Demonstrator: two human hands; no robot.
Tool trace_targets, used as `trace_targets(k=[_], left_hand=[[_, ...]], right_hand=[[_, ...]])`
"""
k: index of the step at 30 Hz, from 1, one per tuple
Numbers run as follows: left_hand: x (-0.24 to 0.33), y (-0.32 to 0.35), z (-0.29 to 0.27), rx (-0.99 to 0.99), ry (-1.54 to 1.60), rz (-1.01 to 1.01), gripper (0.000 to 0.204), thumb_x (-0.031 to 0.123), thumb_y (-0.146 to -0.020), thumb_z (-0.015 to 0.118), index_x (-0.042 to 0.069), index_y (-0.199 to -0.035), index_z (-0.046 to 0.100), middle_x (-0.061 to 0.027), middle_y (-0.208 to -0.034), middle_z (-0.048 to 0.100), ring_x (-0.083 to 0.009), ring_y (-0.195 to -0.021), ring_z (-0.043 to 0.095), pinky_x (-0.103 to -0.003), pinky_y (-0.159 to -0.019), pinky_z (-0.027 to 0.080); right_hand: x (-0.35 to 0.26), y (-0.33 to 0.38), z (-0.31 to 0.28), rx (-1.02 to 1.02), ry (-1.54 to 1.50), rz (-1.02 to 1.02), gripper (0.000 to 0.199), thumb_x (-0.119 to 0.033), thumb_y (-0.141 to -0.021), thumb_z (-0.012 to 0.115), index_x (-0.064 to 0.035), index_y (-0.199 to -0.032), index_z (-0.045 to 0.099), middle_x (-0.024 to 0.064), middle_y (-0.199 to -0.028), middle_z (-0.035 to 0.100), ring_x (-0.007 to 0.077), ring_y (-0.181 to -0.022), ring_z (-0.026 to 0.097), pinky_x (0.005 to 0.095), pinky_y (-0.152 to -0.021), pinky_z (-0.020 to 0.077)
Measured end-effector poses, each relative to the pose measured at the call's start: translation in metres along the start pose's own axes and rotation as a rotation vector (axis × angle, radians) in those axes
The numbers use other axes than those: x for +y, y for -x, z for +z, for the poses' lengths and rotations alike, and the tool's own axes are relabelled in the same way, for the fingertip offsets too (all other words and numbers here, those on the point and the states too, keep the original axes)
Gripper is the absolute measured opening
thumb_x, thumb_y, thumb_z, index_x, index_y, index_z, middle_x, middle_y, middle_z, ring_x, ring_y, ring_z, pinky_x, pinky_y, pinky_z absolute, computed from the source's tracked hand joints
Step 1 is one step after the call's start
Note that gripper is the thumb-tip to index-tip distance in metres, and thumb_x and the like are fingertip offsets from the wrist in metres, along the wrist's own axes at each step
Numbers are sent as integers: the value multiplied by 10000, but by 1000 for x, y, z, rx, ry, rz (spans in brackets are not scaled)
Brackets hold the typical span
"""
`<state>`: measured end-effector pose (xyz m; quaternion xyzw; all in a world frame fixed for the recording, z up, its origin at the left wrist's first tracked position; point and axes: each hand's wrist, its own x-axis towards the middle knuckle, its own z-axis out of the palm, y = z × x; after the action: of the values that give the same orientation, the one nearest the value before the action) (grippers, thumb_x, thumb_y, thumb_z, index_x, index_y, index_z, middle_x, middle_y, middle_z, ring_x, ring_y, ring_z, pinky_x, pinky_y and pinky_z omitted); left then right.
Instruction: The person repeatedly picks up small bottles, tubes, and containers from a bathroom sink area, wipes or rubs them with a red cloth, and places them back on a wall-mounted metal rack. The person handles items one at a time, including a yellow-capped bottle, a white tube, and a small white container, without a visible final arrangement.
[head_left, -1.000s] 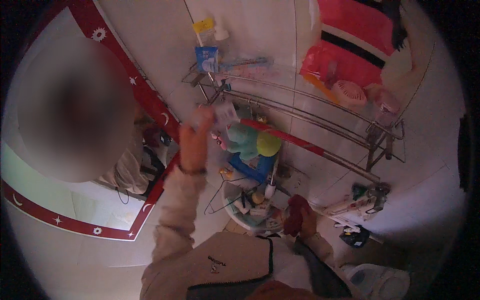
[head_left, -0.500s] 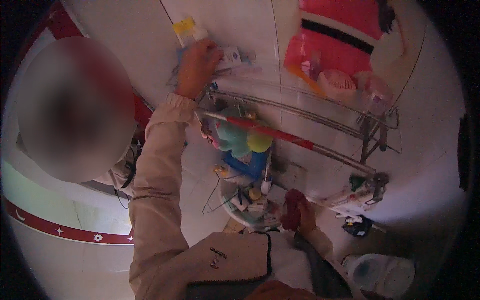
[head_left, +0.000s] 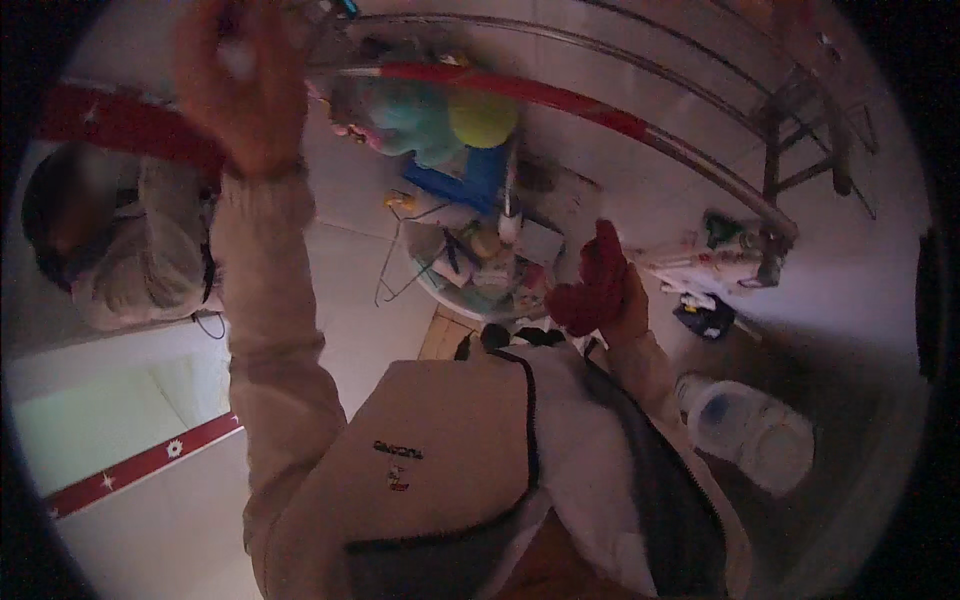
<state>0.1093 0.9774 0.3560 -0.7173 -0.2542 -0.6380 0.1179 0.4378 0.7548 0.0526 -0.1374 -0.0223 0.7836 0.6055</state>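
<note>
My right hand [head_left: 630, 305] is closed around a bunched, dark red cloth-like thing [head_left: 590, 285], held low in front of my jacket. At the upper left, my left arm reaches up and my left hand [head_left: 245, 95] comes near the picture's top edge. Its fingers are curled and smeared by motion. A pale patch shows between them, and I cannot make out whether it is a held thing. To the right of that hand runs a metal rail [head_left: 440, 75] with a red stretch on it.
Below the rail hang teal [head_left: 410, 115] and yellow-green [head_left: 483, 122] soft-looking things, above a blue box-like item [head_left: 460, 180]. A round basin [head_left: 430, 255] holds several small items, with a wire hanger [head_left: 385, 270] beside it. A whitish bucket [head_left: 750, 430] stands at lower right. A person in beige [head_left: 150, 260] shows at left.
My left hand has left the small packages at the top and shifted left. The whole view has tilted, so the rail and basin appear higher. My right hand still grips the red thing.
</note>
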Motion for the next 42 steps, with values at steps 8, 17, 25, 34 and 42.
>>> trace_targets(k=[8,17,25,34,42], left_hand=[[91,283,1,-511,9,-782,189,8,-888,576,20,-1069,629,-159,-971,636,-302,-861,626,-366,-742,516],[65,457,38,-1340,-347,-743,445,272,-923,519,100,-1331,469,-165,-1278,532,-344,-1089,586,-466,-818,523],[35,475,89,-1713,-285,-673,547,450,-865,550,147,-1315,485,-168,-1206,596,-371,-1055,616,-485,-870,521],[21,533,98,-1228,-397,-966,576,482,-830,588,109,-1253,473,-209,-1077,630,-425,-929,647,-521,-800,530],[30,519,84,-1427,-459,-619,309,263,-874,567,55,-1102,572,-191,-1026,621,-357,-853,679,-478,-621,570]], right_hand=[[-1,18,8,162,23,-95,585,-356,-955,466,-125,-1476,334,120,-1325,534,319,-1140,555,627,-911,467],[8,19,-24,232,50,-38,579,-319,-942,450,-123,-1474,332,135,-1350,520,302,-1169,546,554,-960,466],[9,35,-28,437,106,-54,539,-306,-936,449,-101,-1431,390,139,-1341,531,304,-1157,559,521,-973,467],[10,39,-16,401,104,-86,556,-346,-929,497,-93,-1415,402,111,-1260,571,286,-1063,589,488,-899,504],[8,33,-6,281,91,-45,579,-362,-931,506,-126,-1445,384,90,-1226,578,253,-1007,576,474,-855,500]])
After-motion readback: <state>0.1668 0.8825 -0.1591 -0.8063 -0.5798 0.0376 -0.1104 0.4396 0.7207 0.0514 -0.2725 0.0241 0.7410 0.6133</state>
